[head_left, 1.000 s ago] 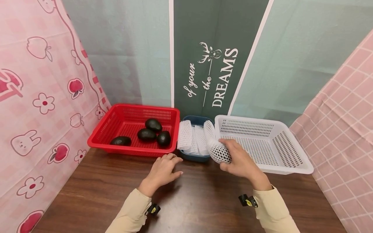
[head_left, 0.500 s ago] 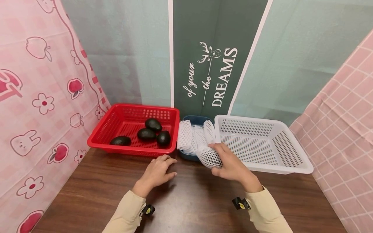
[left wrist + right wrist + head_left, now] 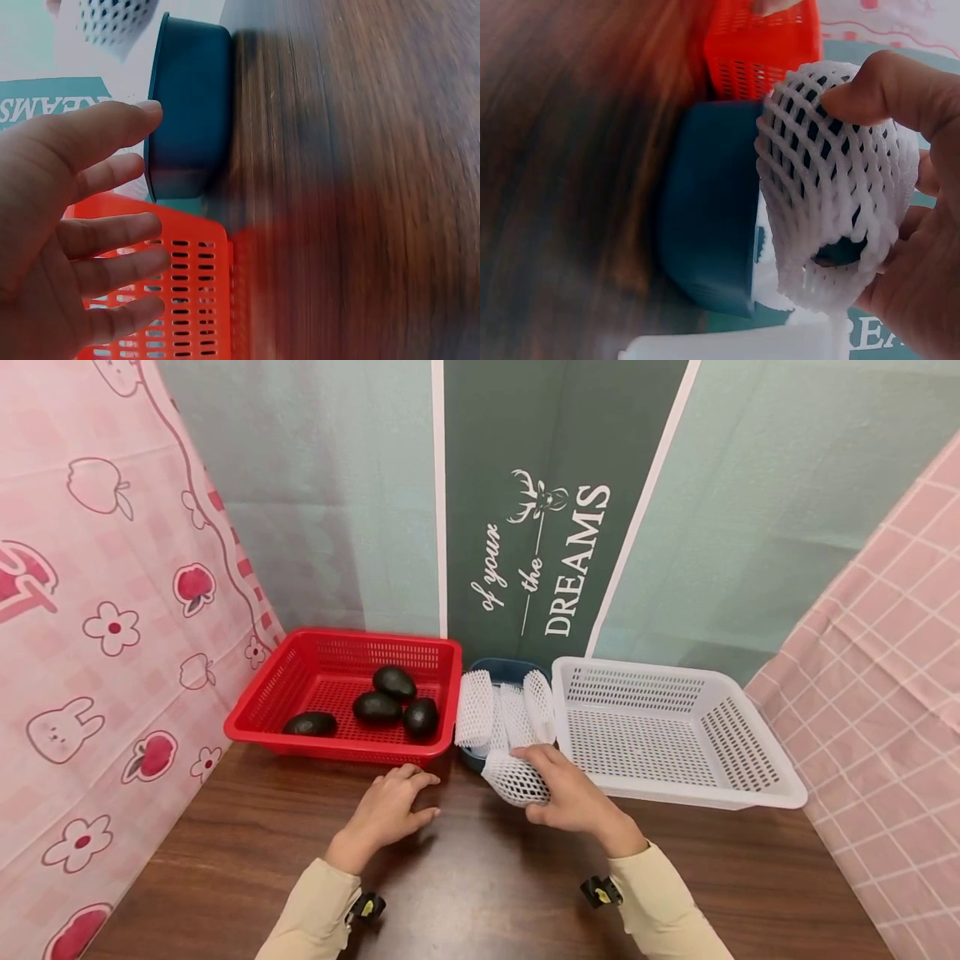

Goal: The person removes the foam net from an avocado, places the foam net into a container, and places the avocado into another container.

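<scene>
My right hand (image 3: 573, 797) grips an avocado in a white foam net sleeve (image 3: 516, 778), just in front of the blue bin. In the right wrist view the thumb lies across the foam net (image 3: 832, 180), and dark skin shows through its mesh and an opening at one end. My left hand (image 3: 386, 810) holds nothing; its fingers are spread and relaxed in front of the red basket (image 3: 341, 747). Several bare avocados (image 3: 377, 707) lie in that basket. More white foam net sleeves (image 3: 476, 708) lie in the blue bin (image 3: 191, 105) between the two baskets.
A white basket (image 3: 675, 789) stands right of the blue bin, with nothing seen inside. Brown wood table (image 3: 480, 893) lies in front of the containers. Behind hangs a green cloth (image 3: 337, 510); pink patterned cloths (image 3: 112, 693) flank both sides.
My right hand has carried the netted avocado leftward and nearer to me, from beside the white basket to in front of the blue bin. My left hand has drifted left and slightly nearer.
</scene>
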{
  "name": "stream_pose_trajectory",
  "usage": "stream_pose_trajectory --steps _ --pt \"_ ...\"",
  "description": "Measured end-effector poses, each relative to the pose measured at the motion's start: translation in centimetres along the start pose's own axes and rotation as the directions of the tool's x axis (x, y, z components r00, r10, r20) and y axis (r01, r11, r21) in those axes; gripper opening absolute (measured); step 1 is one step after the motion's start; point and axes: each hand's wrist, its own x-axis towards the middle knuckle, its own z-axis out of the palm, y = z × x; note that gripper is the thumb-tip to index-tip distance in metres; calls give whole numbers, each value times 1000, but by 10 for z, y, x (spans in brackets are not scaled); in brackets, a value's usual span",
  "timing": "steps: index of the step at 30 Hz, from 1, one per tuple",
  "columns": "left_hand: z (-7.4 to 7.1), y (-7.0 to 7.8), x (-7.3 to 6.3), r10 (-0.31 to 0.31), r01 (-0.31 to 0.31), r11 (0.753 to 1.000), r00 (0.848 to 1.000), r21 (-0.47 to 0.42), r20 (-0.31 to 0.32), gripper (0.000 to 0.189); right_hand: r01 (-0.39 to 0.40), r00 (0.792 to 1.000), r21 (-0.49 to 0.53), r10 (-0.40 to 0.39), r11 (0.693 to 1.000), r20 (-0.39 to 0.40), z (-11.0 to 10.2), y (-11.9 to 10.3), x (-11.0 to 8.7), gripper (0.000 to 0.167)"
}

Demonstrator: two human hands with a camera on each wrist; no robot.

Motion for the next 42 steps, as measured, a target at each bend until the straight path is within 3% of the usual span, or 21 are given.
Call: stream_pose_trajectory --steps 13,24,34,42 --pt "-4 -15 -8 -64 64 998 998 6 20 39 76 997 -57 -76 996 -3 25 6 5 70" --pt "-6 -26 -15 -142 141 990 989 12 47 40 83 996 -119 -80 989 32 40 3 7 70" --pt "-7 -27 -19 -165 165 986 984 -1 60 39 81 997 -125 -80 989 15 51 1 7 68" --pt "-7 -30 -22 -204 205 979 976 -8 74 39 82 995 -166 -70 983 74 55 4 7 64"
